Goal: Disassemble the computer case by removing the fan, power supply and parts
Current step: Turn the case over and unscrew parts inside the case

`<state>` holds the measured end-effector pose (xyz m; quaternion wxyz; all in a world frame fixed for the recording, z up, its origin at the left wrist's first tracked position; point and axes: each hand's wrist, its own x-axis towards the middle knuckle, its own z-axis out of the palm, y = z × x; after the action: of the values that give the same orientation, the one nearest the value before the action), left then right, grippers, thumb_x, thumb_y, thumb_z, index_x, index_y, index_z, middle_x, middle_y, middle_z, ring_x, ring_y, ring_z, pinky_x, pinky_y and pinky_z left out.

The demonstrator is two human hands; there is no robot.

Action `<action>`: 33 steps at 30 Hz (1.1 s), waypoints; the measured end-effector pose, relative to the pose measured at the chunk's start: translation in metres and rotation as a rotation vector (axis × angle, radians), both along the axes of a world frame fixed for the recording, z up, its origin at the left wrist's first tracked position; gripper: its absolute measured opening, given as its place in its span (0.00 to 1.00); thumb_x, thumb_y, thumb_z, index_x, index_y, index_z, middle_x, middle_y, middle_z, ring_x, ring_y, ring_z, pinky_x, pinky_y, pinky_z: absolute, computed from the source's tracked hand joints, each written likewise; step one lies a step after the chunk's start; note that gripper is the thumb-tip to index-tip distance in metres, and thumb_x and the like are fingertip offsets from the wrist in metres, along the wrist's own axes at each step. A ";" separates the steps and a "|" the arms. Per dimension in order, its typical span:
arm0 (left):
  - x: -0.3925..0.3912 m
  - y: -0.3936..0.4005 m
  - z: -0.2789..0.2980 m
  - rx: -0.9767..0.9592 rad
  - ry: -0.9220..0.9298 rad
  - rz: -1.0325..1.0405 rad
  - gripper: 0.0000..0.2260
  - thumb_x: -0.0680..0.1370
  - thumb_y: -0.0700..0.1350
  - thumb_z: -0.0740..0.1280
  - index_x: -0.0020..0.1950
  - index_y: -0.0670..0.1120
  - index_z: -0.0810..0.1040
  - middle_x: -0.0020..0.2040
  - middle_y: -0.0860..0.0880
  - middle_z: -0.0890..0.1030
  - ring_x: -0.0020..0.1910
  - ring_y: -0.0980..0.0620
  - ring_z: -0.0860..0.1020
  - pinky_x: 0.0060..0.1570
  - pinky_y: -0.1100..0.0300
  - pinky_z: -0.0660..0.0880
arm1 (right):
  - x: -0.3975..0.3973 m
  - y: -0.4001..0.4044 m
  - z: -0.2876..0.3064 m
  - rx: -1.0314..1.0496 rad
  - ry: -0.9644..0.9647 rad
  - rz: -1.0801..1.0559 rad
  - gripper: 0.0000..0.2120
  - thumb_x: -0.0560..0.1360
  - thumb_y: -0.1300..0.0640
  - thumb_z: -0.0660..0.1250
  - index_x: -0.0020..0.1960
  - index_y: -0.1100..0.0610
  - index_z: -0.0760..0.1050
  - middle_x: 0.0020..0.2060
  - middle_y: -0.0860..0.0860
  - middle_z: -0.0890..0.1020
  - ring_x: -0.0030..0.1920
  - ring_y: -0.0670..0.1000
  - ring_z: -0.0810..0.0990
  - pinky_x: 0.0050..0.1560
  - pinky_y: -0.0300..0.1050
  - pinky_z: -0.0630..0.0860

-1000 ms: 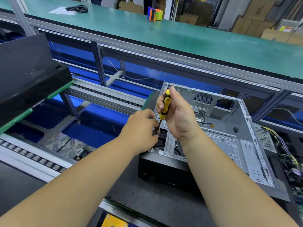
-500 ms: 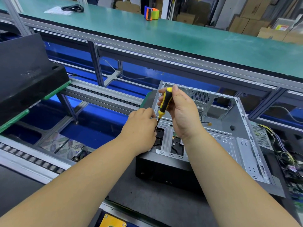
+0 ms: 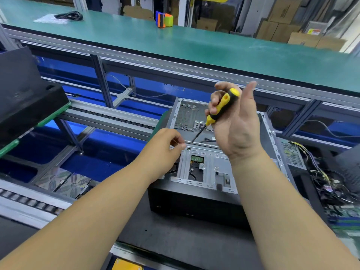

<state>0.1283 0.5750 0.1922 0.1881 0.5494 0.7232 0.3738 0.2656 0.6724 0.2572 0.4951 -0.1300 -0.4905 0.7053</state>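
2 hands are working over 1 computer case (image 3: 220, 172) lying open on the dark bench. The right hand (image 3: 236, 125) is curling its fingers around 1 screwdriver (image 3: 220, 108), tip raised; the left hand (image 3: 165, 151) is pinching thumb and fingertips together, probably on a screw too small to confirm. Securing any loosened screw before reseating the tip seems wise.

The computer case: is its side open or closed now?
Open. The case has no side panel on top; its metal frame, rear plate and a green board inside are all visible from above.

Bare matt metal computer case (image 3: 206, 168)
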 end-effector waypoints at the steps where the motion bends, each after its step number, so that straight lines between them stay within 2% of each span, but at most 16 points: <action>1: 0.007 0.001 0.003 -0.006 -0.158 0.010 0.03 0.79 0.50 0.66 0.46 0.56 0.76 0.46 0.57 0.76 0.45 0.58 0.75 0.44 0.64 0.71 | 0.010 0.001 0.002 0.091 -0.074 -0.038 0.15 0.76 0.43 0.64 0.49 0.55 0.76 0.35 0.50 0.73 0.34 0.48 0.68 0.39 0.41 0.65; 3: 0.023 0.005 0.013 -0.005 -0.540 -0.028 0.04 0.80 0.46 0.65 0.45 0.52 0.77 0.42 0.54 0.77 0.43 0.54 0.75 0.45 0.60 0.72 | 0.031 0.001 0.003 0.322 -0.270 -0.101 0.08 0.71 0.52 0.72 0.48 0.53 0.78 0.36 0.47 0.75 0.36 0.46 0.72 0.39 0.38 0.70; 6: 0.050 0.014 0.026 -0.002 -1.028 -0.164 0.04 0.81 0.41 0.63 0.51 0.46 0.77 0.41 0.51 0.76 0.41 0.54 0.74 0.45 0.59 0.72 | 0.061 0.000 0.000 0.569 -0.547 -0.138 0.10 0.69 0.57 0.76 0.49 0.51 0.80 0.40 0.43 0.78 0.41 0.43 0.76 0.44 0.38 0.73; 8: 0.070 0.021 0.033 -0.023 -1.181 -0.212 0.06 0.81 0.42 0.63 0.55 0.45 0.77 0.41 0.52 0.77 0.37 0.57 0.74 0.43 0.61 0.73 | 0.081 -0.001 -0.002 0.686 -0.705 -0.203 0.11 0.69 0.56 0.77 0.50 0.50 0.81 0.42 0.39 0.79 0.44 0.41 0.78 0.47 0.36 0.73; 11: 0.099 0.031 0.038 -0.061 -1.275 -0.303 0.06 0.75 0.47 0.67 0.49 0.47 0.77 0.38 0.53 0.78 0.36 0.58 0.74 0.43 0.61 0.73 | 0.111 -0.003 -0.006 0.683 -0.808 -0.251 0.12 0.69 0.59 0.78 0.50 0.50 0.80 0.44 0.42 0.81 0.48 0.44 0.79 0.48 0.39 0.76; 17: 0.161 0.051 0.039 -0.171 -1.277 -0.356 0.14 0.70 0.50 0.71 0.54 0.47 0.78 0.42 0.52 0.78 0.37 0.59 0.75 0.41 0.63 0.74 | 0.180 0.000 -0.009 0.595 -0.834 -0.348 0.09 0.71 0.63 0.76 0.47 0.53 0.80 0.41 0.44 0.81 0.44 0.44 0.79 0.45 0.37 0.76; 20: 0.194 0.059 0.037 -0.210 -1.266 -0.348 0.15 0.69 0.50 0.72 0.53 0.46 0.80 0.40 0.53 0.79 0.36 0.58 0.75 0.40 0.62 0.75 | 0.214 0.002 -0.014 0.555 -0.808 -0.382 0.08 0.71 0.63 0.76 0.47 0.54 0.81 0.39 0.45 0.81 0.39 0.42 0.78 0.40 0.34 0.73; 22: 0.215 0.064 0.036 -0.235 -1.251 -0.347 0.16 0.68 0.50 0.72 0.53 0.46 0.79 0.38 0.54 0.78 0.36 0.58 0.74 0.41 0.62 0.75 | 0.237 0.005 -0.018 0.540 -0.810 -0.415 0.09 0.70 0.62 0.76 0.45 0.51 0.80 0.39 0.46 0.82 0.40 0.45 0.79 0.41 0.38 0.76; 24: 0.236 0.069 0.033 -0.257 -1.232 -0.342 0.14 0.68 0.50 0.72 0.50 0.47 0.80 0.36 0.55 0.78 0.36 0.58 0.74 0.42 0.62 0.73 | 0.259 0.009 -0.023 0.527 -0.815 -0.438 0.10 0.71 0.62 0.76 0.43 0.48 0.79 0.39 0.45 0.82 0.41 0.46 0.80 0.43 0.39 0.77; 27: 0.264 0.076 0.027 -0.276 -1.160 -0.326 0.08 0.71 0.50 0.71 0.46 0.48 0.80 0.35 0.55 0.77 0.34 0.59 0.73 0.39 0.64 0.71 | 0.288 0.016 -0.032 0.560 -0.855 -0.486 0.11 0.71 0.59 0.75 0.41 0.44 0.78 0.39 0.41 0.81 0.41 0.42 0.78 0.42 0.33 0.73; 29: 0.280 0.081 0.022 -0.260 -1.058 -0.286 0.06 0.77 0.49 0.68 0.48 0.47 0.79 0.37 0.53 0.76 0.34 0.58 0.72 0.36 0.66 0.71 | 0.306 0.025 -0.042 0.550 -0.917 -0.517 0.07 0.72 0.56 0.74 0.42 0.45 0.79 0.40 0.41 0.81 0.43 0.43 0.78 0.42 0.34 0.73; 33: 0.298 0.088 0.010 -0.192 -0.874 -0.208 0.06 0.81 0.47 0.65 0.49 0.45 0.79 0.41 0.50 0.77 0.36 0.56 0.72 0.38 0.65 0.71 | 0.337 0.047 -0.072 0.458 -1.192 -0.485 0.06 0.72 0.55 0.74 0.41 0.44 0.80 0.39 0.41 0.82 0.44 0.40 0.78 0.41 0.34 0.71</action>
<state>0.4263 0.6629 0.2024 0.5619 0.3900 0.5484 0.4811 0.6027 0.7195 0.1850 0.2994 -0.4946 -0.7732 0.2606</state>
